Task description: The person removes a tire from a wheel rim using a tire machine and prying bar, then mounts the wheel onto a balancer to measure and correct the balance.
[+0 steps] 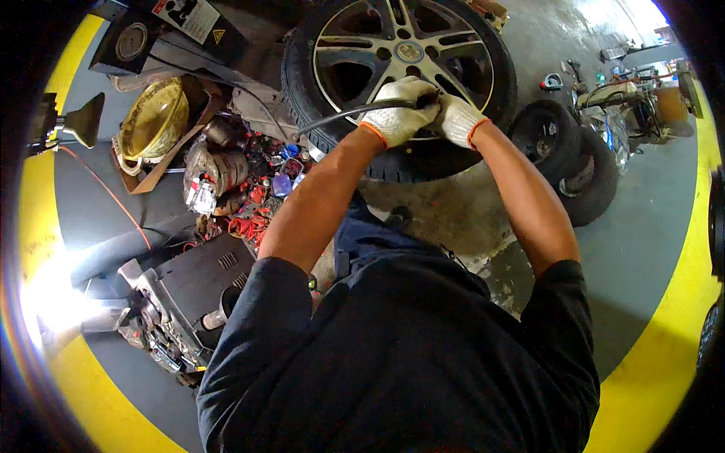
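A car wheel [370, 53] with a spoked alloy rim and black tyre lies face up before me. Over its near spokes, my two hands meet in white knit gloves with orange cuffs. A thin black hose [332, 118] runs in from the left and across my left hand [398, 115], whose fingers are closed around it. My right hand [458, 121] is closed too, its fingertips against the left ones near the hose's end. The gloves hide that end and whatever the right fingers pinch.
At left, a yellowed basin [155, 121] sits by a heap of small parts [260, 181] and a black machine housing [200, 279]. Two more tyres [593, 177] lie at right, near a cluttered stand [649, 106]. Upper left is a dark machine with a gauge [131, 41].
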Tool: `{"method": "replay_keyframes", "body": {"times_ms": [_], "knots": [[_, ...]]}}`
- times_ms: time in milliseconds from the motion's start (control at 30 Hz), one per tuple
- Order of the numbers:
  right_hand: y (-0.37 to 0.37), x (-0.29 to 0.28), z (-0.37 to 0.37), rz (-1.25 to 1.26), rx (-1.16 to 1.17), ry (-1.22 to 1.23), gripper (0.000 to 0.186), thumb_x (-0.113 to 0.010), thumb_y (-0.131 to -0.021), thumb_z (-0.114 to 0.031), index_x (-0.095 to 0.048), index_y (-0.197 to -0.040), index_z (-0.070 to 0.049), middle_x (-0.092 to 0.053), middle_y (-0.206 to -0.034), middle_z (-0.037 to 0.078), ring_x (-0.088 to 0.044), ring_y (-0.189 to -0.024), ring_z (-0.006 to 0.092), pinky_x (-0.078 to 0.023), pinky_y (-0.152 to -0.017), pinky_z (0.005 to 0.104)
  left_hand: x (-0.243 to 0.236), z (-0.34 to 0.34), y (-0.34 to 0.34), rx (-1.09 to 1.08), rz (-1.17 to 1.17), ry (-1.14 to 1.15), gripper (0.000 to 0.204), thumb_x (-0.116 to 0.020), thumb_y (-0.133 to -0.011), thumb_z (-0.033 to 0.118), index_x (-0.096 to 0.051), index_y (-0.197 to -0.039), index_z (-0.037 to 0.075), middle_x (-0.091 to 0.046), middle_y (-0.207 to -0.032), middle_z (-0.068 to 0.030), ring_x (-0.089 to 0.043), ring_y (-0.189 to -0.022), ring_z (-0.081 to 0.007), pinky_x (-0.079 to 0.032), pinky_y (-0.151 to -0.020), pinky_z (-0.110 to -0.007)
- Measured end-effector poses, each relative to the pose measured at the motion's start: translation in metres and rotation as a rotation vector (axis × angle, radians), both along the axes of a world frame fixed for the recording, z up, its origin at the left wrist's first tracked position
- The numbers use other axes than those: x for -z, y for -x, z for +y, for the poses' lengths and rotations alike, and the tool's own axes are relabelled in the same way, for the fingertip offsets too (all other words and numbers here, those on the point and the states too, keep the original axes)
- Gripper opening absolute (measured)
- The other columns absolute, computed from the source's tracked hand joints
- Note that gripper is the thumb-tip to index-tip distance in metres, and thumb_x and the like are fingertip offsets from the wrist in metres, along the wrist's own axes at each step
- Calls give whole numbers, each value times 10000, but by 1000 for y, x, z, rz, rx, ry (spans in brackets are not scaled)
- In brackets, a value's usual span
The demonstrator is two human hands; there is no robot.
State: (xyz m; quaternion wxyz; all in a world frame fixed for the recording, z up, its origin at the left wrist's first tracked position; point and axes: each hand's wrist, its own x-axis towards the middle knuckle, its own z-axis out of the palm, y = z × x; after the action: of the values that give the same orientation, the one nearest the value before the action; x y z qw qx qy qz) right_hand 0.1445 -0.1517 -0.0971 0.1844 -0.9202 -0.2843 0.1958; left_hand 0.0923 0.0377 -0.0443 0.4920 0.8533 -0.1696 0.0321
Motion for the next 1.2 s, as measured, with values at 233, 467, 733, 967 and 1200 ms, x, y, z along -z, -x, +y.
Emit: {"method": "replay_keyframes", "body": {"times_ms": [233, 467, 733, 967, 1200], "knots": [[23, -121, 19, -144, 206, -288, 326, -594, -900, -222, -680, -1130, -8, -690, -1056, 264, -658, -984, 429, -523, -864, 472, 10, 2, -3, -36, 251, 164, 507, -765, -787, 152, -640, -1261, 21, -713, -1130, -183, -692, -1041, -261, -533, -936, -366], [14, -106, 39, -415, -62, 215, 232, -586, -914, -149, -671, -1105, -47, -699, -1005, 218, -678, -947, 394, -557, -821, 473, 6, 16, 3, -69, 155, 331, 614, -684, -839, 92, -520, -1427, 30, -690, -1205, -173, -661, -1088, -236, -508, -967, -323], [5, -98, 29, -447, -400, 205, 208, -539, -978, -241, -680, -1013, -91, -690, -1005, 140, -704, -898, 356, -587, -751, 483, 31, 58, 38, -651, -110, 389, 256, -671, -919, 166, -681, -1111, -3, -718, -913, -164, -706, -824, -234, -552, -786, -331], [9, -102, 32, -431, -365, 181, 212, -557, -967, -254, -674, -1017, -85, -666, -984, 141, -694, -895, 365, -585, -756, 486, 43, 51, 30, -629, -182, 315, 208, -682, -924, 174, -688, -1022, -9, -709, -859, -171, -726, -759, -254, -568, -719, -348], [-2, -104, 30, -390, -483, 71, 227, -541, -967, -252, -665, -1031, -73, -688, -983, 173, -697, -903, 375, -581, -755, 494, 34, 51, 34, -607, -178, 331, 184, -671, -934, 167, -686, -1002, -4, -704, -844, -169, -733, -737, -257, -573, -708, -355]]}}
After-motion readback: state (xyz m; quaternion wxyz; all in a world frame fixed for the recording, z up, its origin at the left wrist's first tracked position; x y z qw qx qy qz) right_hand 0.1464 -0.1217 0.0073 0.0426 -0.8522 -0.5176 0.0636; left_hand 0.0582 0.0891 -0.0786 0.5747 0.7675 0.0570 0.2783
